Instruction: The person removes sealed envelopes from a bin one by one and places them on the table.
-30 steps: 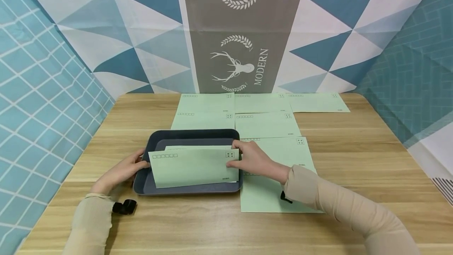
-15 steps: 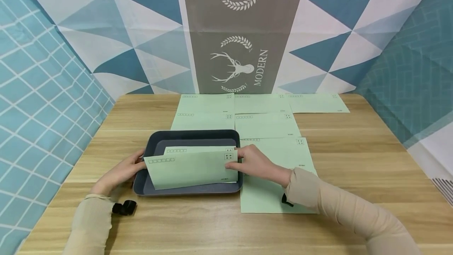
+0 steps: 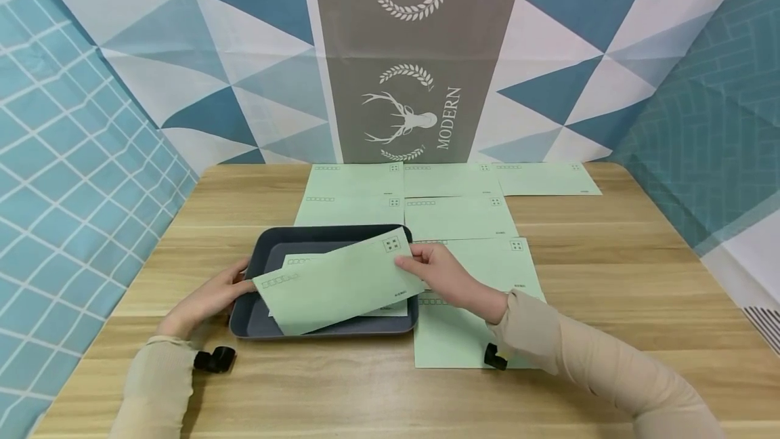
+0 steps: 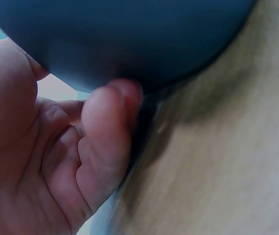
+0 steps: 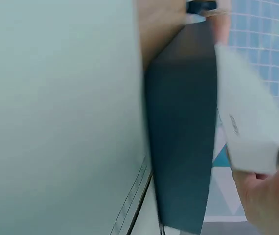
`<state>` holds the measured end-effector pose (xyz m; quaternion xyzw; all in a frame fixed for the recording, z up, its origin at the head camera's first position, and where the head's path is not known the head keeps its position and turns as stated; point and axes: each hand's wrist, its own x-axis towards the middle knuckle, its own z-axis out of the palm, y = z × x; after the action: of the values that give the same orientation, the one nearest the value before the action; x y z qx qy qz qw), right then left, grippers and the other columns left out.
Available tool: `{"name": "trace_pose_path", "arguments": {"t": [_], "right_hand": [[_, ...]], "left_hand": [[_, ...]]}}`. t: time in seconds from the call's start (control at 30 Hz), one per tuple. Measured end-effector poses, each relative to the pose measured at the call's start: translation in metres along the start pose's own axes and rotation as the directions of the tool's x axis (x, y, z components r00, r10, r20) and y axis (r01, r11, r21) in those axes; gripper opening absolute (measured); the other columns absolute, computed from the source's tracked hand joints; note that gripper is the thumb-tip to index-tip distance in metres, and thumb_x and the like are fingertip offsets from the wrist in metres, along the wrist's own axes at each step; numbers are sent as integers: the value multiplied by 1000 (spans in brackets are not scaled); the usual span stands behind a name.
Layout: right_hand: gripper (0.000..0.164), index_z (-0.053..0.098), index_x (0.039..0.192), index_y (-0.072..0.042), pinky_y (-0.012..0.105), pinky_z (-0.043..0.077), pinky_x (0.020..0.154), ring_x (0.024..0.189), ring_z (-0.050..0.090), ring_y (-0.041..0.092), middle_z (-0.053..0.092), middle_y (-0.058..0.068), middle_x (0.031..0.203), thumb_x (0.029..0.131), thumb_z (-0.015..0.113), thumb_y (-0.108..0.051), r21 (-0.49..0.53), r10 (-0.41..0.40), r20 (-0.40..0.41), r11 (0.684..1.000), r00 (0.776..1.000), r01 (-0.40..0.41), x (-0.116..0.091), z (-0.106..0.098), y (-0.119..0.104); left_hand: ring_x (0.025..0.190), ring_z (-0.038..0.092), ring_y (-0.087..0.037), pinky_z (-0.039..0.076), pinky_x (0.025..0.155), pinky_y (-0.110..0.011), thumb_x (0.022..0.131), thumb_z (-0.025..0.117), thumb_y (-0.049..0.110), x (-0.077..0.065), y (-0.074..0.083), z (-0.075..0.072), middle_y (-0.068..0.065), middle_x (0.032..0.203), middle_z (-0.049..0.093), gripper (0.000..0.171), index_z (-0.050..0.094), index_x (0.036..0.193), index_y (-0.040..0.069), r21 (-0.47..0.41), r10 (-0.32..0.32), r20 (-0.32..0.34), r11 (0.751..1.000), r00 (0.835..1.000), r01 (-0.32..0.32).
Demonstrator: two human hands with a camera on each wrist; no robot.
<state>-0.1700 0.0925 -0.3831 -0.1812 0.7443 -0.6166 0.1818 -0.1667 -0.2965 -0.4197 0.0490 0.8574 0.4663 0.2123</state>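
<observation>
My right hand (image 3: 453, 280) pinches the right end of a pale green envelope (image 3: 341, 283) between thumb and fingers. The envelope slants over the dark grey tray (image 3: 335, 236), its right end higher and its lower left corner at the tray's front rim. Beneath it another green envelope (image 3: 297, 259) lies in the tray, mostly covered. My left hand (image 3: 207, 298) holds the tray's left end. In the left wrist view, curled fingers (image 4: 105, 117) meet the tray's outer wall (image 4: 125, 39). The right wrist view shows the held envelope (image 5: 254, 117) beside the tray wall (image 5: 181, 132).
Several green envelopes lie in rows behind the tray, such as one envelope (image 3: 353, 181) at the back, and to its right, where another envelope (image 3: 451, 330) lies under the right forearm. The wooden table (image 3: 305, 391) meets a patterned wall covering (image 3: 420, 39) at the back.
The right hand has raised and tilted the envelope, its right end now higher and its face turned more upward. The left hand and tray have stayed in place.
</observation>
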Motion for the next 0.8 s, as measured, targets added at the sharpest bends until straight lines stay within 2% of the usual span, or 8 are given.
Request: {"name": "trace_pose_path", "arguments": {"t": [0.03, 0.13, 0.27, 0.33, 0.47, 0.5, 0.67, 0.8], "right_hand": [[30, 62, 114, -1, 22, 48, 65, 78, 63, 6, 67, 15, 104, 93, 52, -19, 55, 19, -3, 998, 1000, -18, -1, 0, -2], [33, 56, 121, 0, 20, 46, 58, 77, 63, 7, 63, 17, 111, 95, 48, -18, 200, 68, -17, 978, 998, -64, -5, 1, -6], [34, 50, 127, 1, 18, 44, 58, 80, 63, 6, 60, 18, 117, 97, 42, -14, 298, 87, -34, 952, 996, -73, -9, -3, -12], [35, 46, 129, 3, 20, 48, 67, 89, 63, 7, 62, 13, 115, 98, 39, -13, 319, 74, -33, 946, 997, -59, -11, -6, -14], [35, 39, 130, 6, 16, 41, 60, 83, 60, 3, 67, -1, 100, 98, 35, -8, 329, 43, -26, 944, 999, -32, -15, -16, -17], [36, 37, 131, 6, 17, 44, 64, 86, 61, 4, 66, -3, 100, 98, 34, -6, 336, 31, -21, 942, 999, -22, -16, -19, -17], [44, 32, 135, 4, 17, 46, 68, 93, 59, 4, 64, -4, 105, 91, 31, 5, 337, 7, -29, 942, 1000, 3, -20, -35, -20], [45, 29, 137, 4, 18, 47, 74, 99, 58, 4, 63, -7, 107, 92, 31, 5, 341, -8, -66, 940, 998, 31, -25, -47, -21]], "left_hand": [[86, 60, -18, 52, 66, -31, 93, 48, 23, 0, 0, 0, -34, 125, 44, 70, 7, 145, -1, 3, -7, 0, 1000, 1000, 7], [86, 61, -19, 52, 66, -32, 93, 48, 22, -1, 0, 0, -34, 127, 42, 71, 5, 146, 1, -14, -32, 8, 999, 999, 32], [83, 62, -21, 53, 65, -35, 93, 48, 20, 0, 1, 0, -34, 125, 43, 70, 5, 146, 2, -44, -38, 11, 998, 999, 38], [82, 62, -20, 52, 64, -35, 92, 48, 20, 0, 0, 0, -34, 125, 43, 69, 8, 146, 2, -40, -31, 8, 999, 999, 31], [83, 61, -20, 52, 64, -34, 92, 49, 21, 0, -1, -1, -33, 126, 43, 67, 11, 145, 3, -20, -15, 11, 1000, 1000, 15], [82, 61, -21, 52, 64, -34, 93, 49, 22, 0, -2, -2, -32, 126, 43, 66, 12, 145, 4, -17, -11, 13, 1000, 1000, 11], [81, 62, -22, 52, 64, -35, 93, 48, 21, -1, -1, -2, -33, 124, 44, 66, 11, 145, 5, -31, -1, 21, 1000, 1000, 2], [83, 62, -22, 52, 65, -35, 94, 47, 20, -2, 0, -2, -34, 125, 43, 66, 10, 145, 4, -42, 5, 28, 999, 1000, -3]]}}
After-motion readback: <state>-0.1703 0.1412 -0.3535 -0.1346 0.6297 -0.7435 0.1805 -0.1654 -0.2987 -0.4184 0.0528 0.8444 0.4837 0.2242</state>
